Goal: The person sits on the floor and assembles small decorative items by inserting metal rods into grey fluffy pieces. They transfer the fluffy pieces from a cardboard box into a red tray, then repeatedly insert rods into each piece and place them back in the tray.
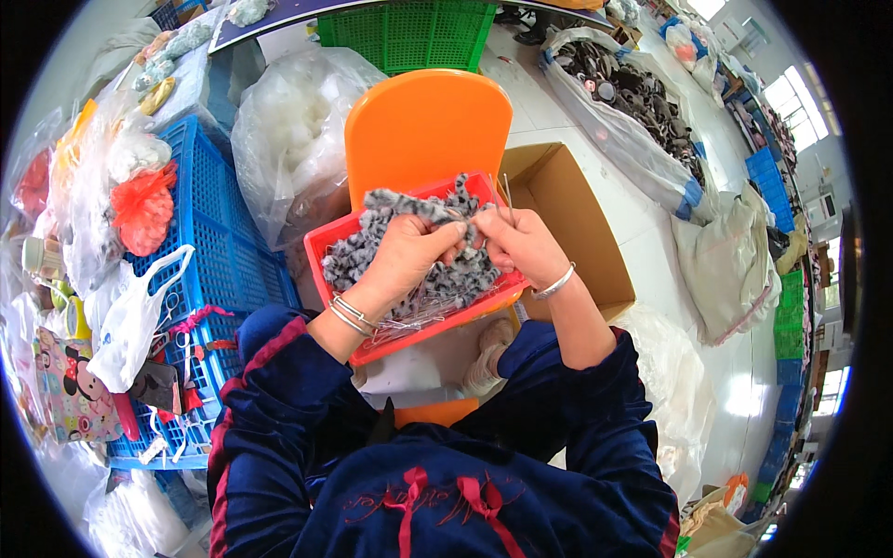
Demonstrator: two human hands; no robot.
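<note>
Over a red tray point(318, 253) piled with grey-and-black fuzzy plush pieces point(349, 260), both my hands meet at a piece of the same spotted fabric. My left hand point(409, 256) is closed, pinching this plush piece point(398, 201). Close beside it, my right hand point(526, 246) is also closed with its fingertips at the piece. A thin metal rod point(507, 191) sticks up by the right fingers; I cannot tell whether they grip it. Several thin metal wires or needles point(419, 316) lie along the tray's near side.
The tray rests on an orange chair point(428, 130). An open cardboard box point(577, 214) stands to the right, a clear bag of white stuffing point(302, 139) to the left. A blue crate point(219, 232) with hanging bags is farther left. A green crate point(409, 37) stands ahead.
</note>
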